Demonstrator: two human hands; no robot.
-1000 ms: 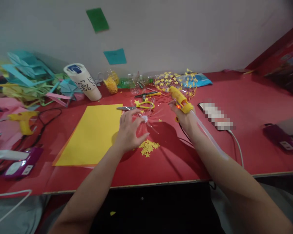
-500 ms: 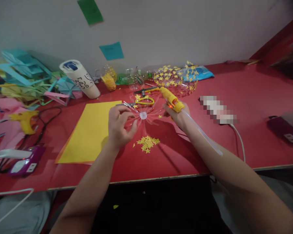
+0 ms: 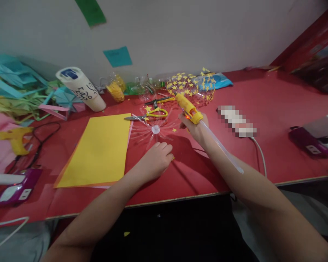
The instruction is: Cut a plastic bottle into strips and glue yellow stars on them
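My right hand (image 3: 197,127) grips a yellow hot glue gun (image 3: 190,109), its nozzle pointing up and away and a clear glue stick (image 3: 222,147) trailing over my forearm. Fingers curled together, my left hand (image 3: 157,158) rests over the spot with the small yellow stars and covers most of them; whatever lies in its fingertips is hidden. One star (image 3: 174,158) peeks out beside the fingers. Just beyond lies a clear plastic bottle cut into thin spread strips (image 3: 155,129), with a few stars on it. A single star (image 3: 174,130) sits near its right side.
Yellow-handled scissors (image 3: 157,113) and a black-and-yellow cutter (image 3: 160,101) lie behind the strips. Yellow paper sheets (image 3: 98,149) are at left, with a second glue gun (image 3: 16,138). A star-covered clear piece (image 3: 183,85) stands by the wall. A phone (image 3: 236,122) lies right.
My left hand has moved down and right, from beside the clear strips onto the star pile, and its fingers have curled closed. My right hand still holds the glue gun. The view has shifted slightly.
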